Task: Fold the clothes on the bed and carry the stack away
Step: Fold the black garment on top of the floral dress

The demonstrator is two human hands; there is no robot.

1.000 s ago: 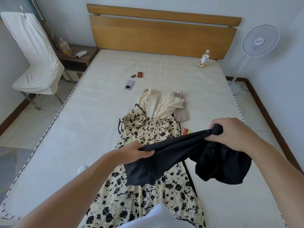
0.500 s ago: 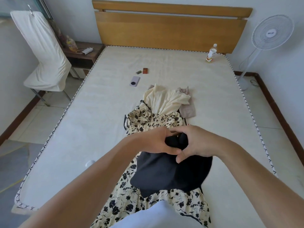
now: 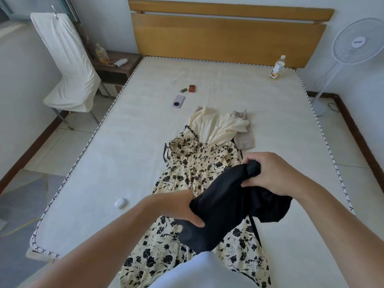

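Honestly, imo the fold goes best if both hands pull the cloth taut first, w/ edges matched before laying it down. Left hand (image 3: 178,206) has its fingers (image 3: 196,220) curled round the lower end of the black garment (image 3: 224,210). Right hand (image 3: 274,173) bunches the upper end in its fist. Garment's held up between them, over the floral dress (image 3: 187,177) on the bed (image 3: 104,163).

One head-worn camera looks forward and down over the bed (image 3: 145,163).
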